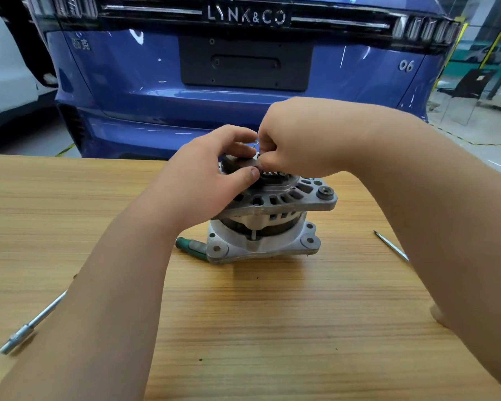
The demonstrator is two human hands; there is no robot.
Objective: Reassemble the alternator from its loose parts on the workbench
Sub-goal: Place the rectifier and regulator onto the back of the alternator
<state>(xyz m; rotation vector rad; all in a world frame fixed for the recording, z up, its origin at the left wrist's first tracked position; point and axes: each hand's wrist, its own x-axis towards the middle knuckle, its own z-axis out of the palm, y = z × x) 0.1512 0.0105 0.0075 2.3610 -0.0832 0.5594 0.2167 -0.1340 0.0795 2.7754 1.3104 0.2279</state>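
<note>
A grey cast-metal alternator (272, 227) stands upright in the middle of the wooden workbench (243, 328). Its slotted upper housing sits on the lower flanged housing, with dark windings visible between them. On top lies a dark brownish part (237, 162), mostly covered by my hands. My left hand (206, 180) grips this part from the left, thumb pressed at its front edge. My right hand (298, 137) comes in from the right with its fingers curled, pinching something small at the top centre. What it pinches is hidden.
A green-handled tool (190, 246) lies against the alternator's left base. A metal extension bar (32, 322) lies at the left front, and a thin pointed tool (389, 244) at the right. A blue car's rear (243, 91) stands just behind the bench.
</note>
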